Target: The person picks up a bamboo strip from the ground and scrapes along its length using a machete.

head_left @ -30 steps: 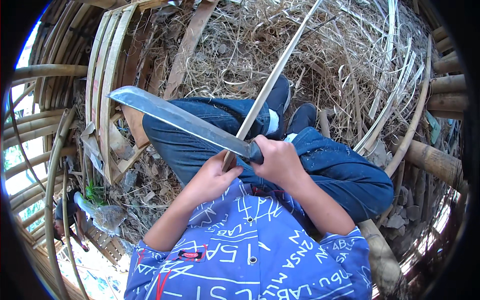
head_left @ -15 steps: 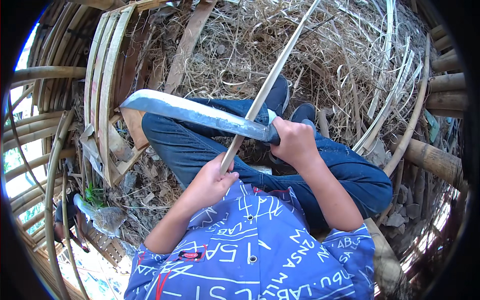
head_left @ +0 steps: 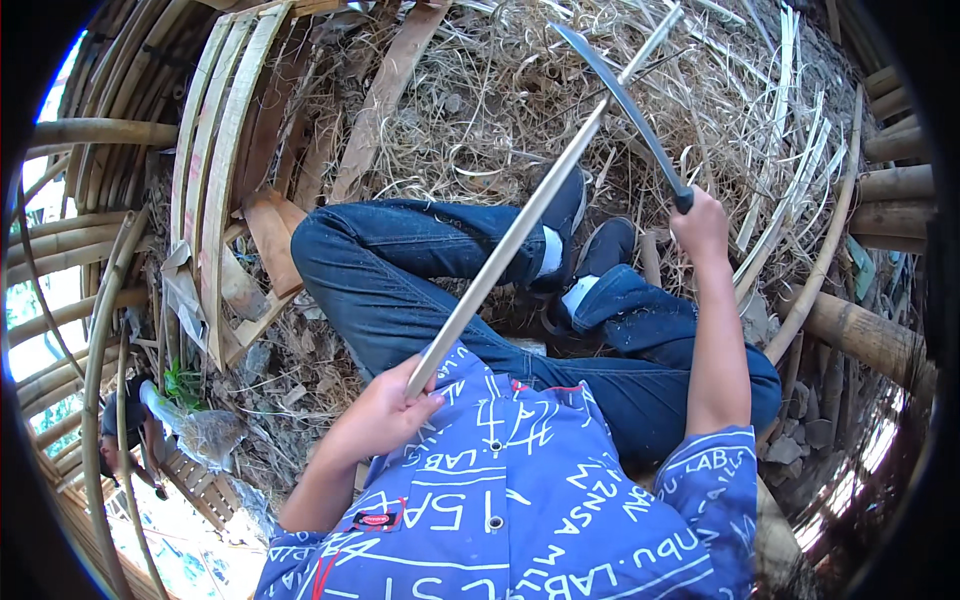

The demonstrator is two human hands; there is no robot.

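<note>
The left hand (head_left: pixel 385 412) is curled shut around the near end of a long, smooth, pale bamboo strip (head_left: pixel 530 212) slanting up over the blue-jeaned knees, while the right hand (head_left: pixel 700 222) grips tight the dark handle of a curved, grey steel machete (head_left: pixel 622 100) raised over dry straw (head_left: pixel 480 90).

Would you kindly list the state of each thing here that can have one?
bamboo strip: held at its near end, slanting up and away
long knife: raised, blade along the strip's far end
left hand: closed on the strip
right hand: closed on the knife handle
</note>
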